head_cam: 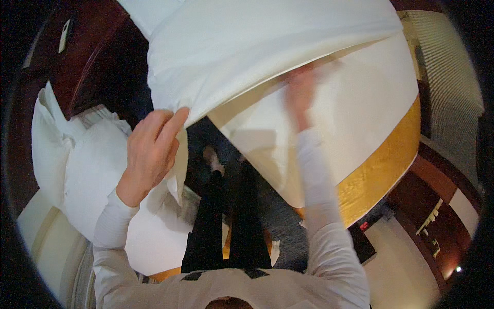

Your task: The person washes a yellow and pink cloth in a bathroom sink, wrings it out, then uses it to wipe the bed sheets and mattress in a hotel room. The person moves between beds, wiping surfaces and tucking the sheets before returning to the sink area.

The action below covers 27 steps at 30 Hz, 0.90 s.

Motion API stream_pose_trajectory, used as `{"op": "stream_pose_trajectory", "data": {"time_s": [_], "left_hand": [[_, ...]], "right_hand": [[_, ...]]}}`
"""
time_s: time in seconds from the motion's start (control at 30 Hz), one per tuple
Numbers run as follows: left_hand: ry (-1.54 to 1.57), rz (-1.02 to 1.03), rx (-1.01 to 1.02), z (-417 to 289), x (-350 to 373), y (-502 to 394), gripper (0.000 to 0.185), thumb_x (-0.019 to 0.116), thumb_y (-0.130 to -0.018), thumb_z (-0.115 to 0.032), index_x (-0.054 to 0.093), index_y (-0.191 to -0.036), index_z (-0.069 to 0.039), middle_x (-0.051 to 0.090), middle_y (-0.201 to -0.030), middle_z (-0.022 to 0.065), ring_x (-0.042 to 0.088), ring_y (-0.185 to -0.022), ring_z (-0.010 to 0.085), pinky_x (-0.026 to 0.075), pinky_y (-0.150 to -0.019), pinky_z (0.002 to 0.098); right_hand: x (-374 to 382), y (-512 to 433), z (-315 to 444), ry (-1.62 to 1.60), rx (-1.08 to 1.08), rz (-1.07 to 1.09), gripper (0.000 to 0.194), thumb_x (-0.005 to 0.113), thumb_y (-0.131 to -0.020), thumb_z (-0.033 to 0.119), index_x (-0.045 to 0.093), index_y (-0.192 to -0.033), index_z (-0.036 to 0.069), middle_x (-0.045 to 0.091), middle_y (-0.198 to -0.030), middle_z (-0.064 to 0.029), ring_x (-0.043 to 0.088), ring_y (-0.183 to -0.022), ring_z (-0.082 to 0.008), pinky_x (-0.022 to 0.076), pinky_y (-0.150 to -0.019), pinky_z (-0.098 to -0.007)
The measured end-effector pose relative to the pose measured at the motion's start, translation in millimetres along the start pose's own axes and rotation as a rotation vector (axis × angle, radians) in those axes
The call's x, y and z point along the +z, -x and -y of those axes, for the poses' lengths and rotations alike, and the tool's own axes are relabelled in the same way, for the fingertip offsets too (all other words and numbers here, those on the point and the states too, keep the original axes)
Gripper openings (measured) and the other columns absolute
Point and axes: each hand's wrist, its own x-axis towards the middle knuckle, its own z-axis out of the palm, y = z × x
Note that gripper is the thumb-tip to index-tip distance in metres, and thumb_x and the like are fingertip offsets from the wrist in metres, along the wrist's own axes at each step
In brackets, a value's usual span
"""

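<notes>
A bed lies before me, its white duvet [247, 46] spread over the far part. My left hand [154, 146] pinches the duvet's near corner between thumb and fingers. My right hand [303, 89], blurred, is at the duvet's folded edge, over the white sheet [359, 104]; its fingers are indistinct, and whether they hold the edge cannot be told. A gold-coloured band of fabric [378, 170] runs along the bed's right end.
White pillows and bedding [92, 166] are heaped on another bed at the left. Dark carpet [285, 228] shows between the beds around my legs. A dark wooden headboard [88, 50] stands at upper left, a ribbed pale curtain or blind [444, 69] at upper right.
</notes>
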Motion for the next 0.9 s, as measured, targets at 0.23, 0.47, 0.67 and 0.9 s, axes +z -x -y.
{"op": "stream_pose_trajectory", "data": {"time_s": [0.23, 0.47, 0.67, 0.9], "left_hand": [[-0.008, 0.302, -0.007, -7.3, 67.8, 41.0, 0.058, 0.064, -0.064, -0.006, 0.050, -0.120, -0.007, 0.055, -0.098, 0.0109, 0.054, -0.085, 0.0281, 0.046, -0.068, 0.0367], [0.052, 0.640, -0.137, -12.9, 118.3, 98.9, 0.058, 0.065, -0.077, -0.018, 0.040, -0.129, -0.008, 0.044, -0.123, 0.0125, 0.050, -0.096, 0.0299, 0.044, -0.080, 0.0395], [0.299, 0.089, -0.013, -37.7, 146.9, 74.5, 0.027, 0.056, -0.080, -0.006, 0.058, -0.106, 0.000, 0.054, -0.112, 0.0152, 0.052, -0.103, 0.0343, 0.042, -0.088, 0.0399], [0.123, 0.327, 0.156, -58.5, 222.4, 63.0, 0.048, 0.057, -0.082, -0.021, 0.044, -0.126, -0.007, 0.035, -0.136, 0.0170, 0.035, -0.125, 0.0356, 0.035, -0.098, 0.0488]], "right_hand": [[33.6, 248.7, 143.6, -0.688, 0.100, 0.893, 0.030, 0.050, -0.082, 0.023, 0.060, -0.105, 0.006, 0.062, -0.096, -0.0139, 0.056, -0.092, -0.0307, 0.0447, -0.081, -0.0390], [-150.1, 216.0, 98.4, -0.932, 0.803, 1.490, 0.051, 0.060, -0.078, 0.010, 0.045, -0.126, 0.002, 0.057, -0.111, -0.0099, 0.052, -0.099, -0.0156, 0.0412, -0.083, -0.0272], [-285.2, 93.0, -22.9, -0.461, 0.541, 0.507, 0.035, 0.050, -0.086, 0.006, 0.045, -0.120, 0.003, 0.053, -0.082, -0.0020, 0.050, -0.063, -0.0099, 0.0418, -0.056, -0.0239], [-206.0, -4.7, -137.6, -0.184, 0.249, 0.072, 0.037, 0.047, -0.085, 0.009, 0.047, -0.122, 0.001, 0.060, -0.102, -0.0115, 0.056, -0.092, -0.0201, 0.0446, -0.079, -0.0296]]}}
